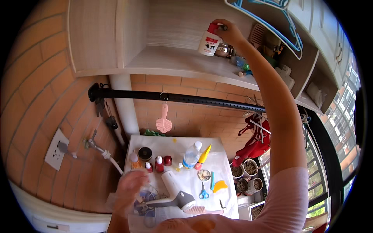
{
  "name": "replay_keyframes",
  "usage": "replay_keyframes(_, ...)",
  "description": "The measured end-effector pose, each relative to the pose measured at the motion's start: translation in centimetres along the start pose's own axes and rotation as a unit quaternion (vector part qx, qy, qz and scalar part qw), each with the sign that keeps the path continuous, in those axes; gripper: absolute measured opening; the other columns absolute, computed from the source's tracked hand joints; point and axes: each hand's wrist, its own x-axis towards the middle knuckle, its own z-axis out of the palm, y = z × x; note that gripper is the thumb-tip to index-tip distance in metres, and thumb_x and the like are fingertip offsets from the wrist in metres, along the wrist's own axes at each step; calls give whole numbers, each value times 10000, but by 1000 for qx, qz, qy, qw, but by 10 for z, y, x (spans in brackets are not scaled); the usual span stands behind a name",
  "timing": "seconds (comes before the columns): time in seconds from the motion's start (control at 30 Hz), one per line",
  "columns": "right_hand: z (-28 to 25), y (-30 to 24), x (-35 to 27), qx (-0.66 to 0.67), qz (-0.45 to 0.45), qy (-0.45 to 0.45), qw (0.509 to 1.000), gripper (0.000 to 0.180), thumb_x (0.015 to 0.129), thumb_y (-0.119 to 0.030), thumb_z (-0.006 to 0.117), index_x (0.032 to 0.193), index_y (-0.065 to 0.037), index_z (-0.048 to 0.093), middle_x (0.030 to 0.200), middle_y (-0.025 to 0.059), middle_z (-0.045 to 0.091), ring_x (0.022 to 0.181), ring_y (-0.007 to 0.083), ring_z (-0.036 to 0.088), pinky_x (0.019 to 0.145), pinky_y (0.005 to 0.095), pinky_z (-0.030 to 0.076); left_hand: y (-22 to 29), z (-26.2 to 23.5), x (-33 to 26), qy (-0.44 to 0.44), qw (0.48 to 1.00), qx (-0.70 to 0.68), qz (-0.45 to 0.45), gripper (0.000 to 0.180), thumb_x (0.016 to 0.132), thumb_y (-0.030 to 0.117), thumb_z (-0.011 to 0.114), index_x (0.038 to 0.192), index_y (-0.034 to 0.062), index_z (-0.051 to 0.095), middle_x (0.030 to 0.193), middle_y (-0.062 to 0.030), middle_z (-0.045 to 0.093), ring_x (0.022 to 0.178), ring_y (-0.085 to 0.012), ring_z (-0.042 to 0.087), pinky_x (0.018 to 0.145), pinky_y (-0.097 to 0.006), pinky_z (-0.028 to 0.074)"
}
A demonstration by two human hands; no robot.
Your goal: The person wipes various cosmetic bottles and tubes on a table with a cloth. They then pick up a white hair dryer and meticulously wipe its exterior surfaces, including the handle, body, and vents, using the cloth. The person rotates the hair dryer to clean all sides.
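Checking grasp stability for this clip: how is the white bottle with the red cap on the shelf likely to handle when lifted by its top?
The white bottle looks like rigid plastic, so probably stiff. The right hand grips only its red cap, so it may swing. It is tall and already tilted, so likely tippy.

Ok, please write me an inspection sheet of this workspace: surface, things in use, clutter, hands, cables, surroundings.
Surface: white table by a brick wall, crowded.
Things in use: white bottle with red cap, on the upper shelf.
Clutter: hair dryer, blue scissors, clear bottle, small red bottles, pink comb.
Hands: right hand, grip closed on the bottle's cap; left hand blurred over the table, grip cannot be told.
Cables: nothing seen.
Surroundings: wall socket, black rail, plant pots, window.
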Motion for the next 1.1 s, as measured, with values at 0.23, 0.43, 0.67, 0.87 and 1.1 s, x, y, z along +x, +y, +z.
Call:
replay_keyframes(0.23, 38, 56, 74, -43, 38, -32, 998, 371, 772, -92, 579, 1134, -162, 627, 945, 78, 648, 783, 159, 601, 683, 283, 496, -26, -43, 9, 206, 978, 38, -21, 202, 892, 202, 538, 993, 27, 549, 881, -56, 571, 776, -134, 559, 758, -284, 469)
replay_keyframes(0.43, 42, 69, 94, -104, 95, -54, 989, 314, 832, -143, 561, 1139, -160, 626, 915, 52, 643, 745, 115, 582, 660, 256, 487, -50, -52, 15, 249, 967, 29, -49, 215, 871, 205, 577, 993, 29, 560, 885, -66, 580, 789, -143, 571, 753, -286, 482)
replay_keyframes(0.67, 47, 79, 103, -137, 95, -45, 985, 305, 833, -167, 517, 1109, -185, 645, 947, 91, 658, 784, 181, 619, 690, 302, 512, -46, -25, 22, 304, 950, 51, -52, 275, 852, 261, 604, 987, 27, 552, 840, -70, 590, 765, -152, 591, 725, -300, 505)
replay_keyframes(0.87, 43, 111, 104, -134, 103, -16, 985, 306, 830, -164, 489, 1078, -204, 663, 987, 107, 663, 843, 219, 637, 749, 325, 512, -38, -30, 29, 247, 963, 51, -90, 300, 844, 283, 617, 985, 29, 543, 813, -74, 596, 738, -157, 595, 690, -301, 516)
replay_keyframes(1.1, 48, 106, 99, -196, 73, -11, 978, 315, 821, -166, 486, 1084, -204, 655, 1029, 96, 655, 887, 237, 632, 792, 315, 501, -85, -62, 22, 200, 979, 0, -45, 300, 811, 241, 668, 993, 37, 543, 832, -82, 614, 740, -168, 606, 698, -328, 534)
